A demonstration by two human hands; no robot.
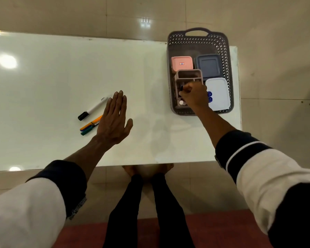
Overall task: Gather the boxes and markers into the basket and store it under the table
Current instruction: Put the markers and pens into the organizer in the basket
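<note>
White marker [95,108] lengthwise, cap near-left.

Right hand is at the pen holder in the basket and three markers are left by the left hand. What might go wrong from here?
1. The basket overhangs the table's far edge, so pushing into the pen holder may nudge it off.
2. The left hand lies flat over the orange marker and green marker; sliding could roll them, or the black-capped marker, away.
3. The right hand hides its marker, so insertion is unconfirmed.

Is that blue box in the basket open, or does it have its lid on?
Lid on. The blue box shows a flat blue lid covering its whole top, nothing inside visible, sitting in the grey basket.
</note>
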